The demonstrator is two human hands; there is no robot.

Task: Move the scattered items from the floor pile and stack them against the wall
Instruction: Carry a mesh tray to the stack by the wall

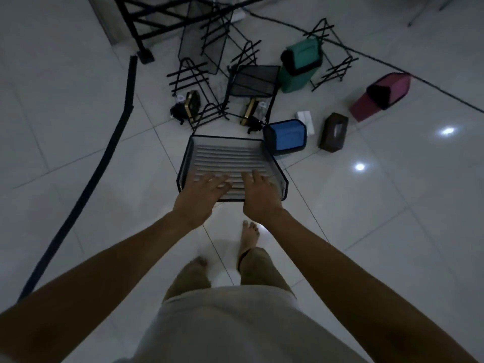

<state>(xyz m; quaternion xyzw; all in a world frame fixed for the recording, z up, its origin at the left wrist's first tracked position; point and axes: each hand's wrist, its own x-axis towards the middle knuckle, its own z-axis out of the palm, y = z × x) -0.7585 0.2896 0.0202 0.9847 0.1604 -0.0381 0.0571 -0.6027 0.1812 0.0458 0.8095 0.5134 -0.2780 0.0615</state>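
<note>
Mesh tray (230, 150) sits mid-frame, left hand (207, 188) and right hand (259, 189) both over it, fingers spread, gripping nothing.

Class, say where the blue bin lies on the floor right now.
In the head view the blue bin lies on its side right of centre, at the mesh tray's far right corner, left of the brown tissue box.

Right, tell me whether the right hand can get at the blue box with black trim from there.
Probably yes: the right hand is over the black mesh tray, and the blue box sits just beyond, with nothing between.
</note>
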